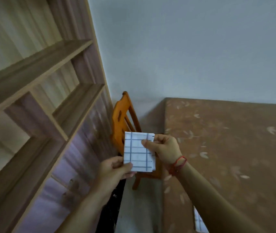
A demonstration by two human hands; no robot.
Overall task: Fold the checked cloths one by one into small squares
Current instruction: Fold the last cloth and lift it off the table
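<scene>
— Checked cloth (138,151) is being held up in mid-air between both hands, already folded into a small, slightly tall rectangle with layered edges showing on the side nearest the right hand.

— How are the hands gripping it?

— The left hand (115,170) is pinching the lower corner, thumb lying on the front face. The right hand (165,149) is pinching the upper opposite edge, thumb on the front and fingers curling behind.

— What is lying around them?

— An orange wooden chair (122,121) is standing just beyond the hands, shelves (38,101) are rising off to the left hand's side, and a brown patterned bed (234,148) is stretching away past the right hand.

— What could be going wrong from here?

— Nothing is supporting the cloth from beneath. Judging by the two light corner pinches, the stacked layers are likely to slip or fan open if either hand loosens, and the square would be coming out crooked.
</scene>
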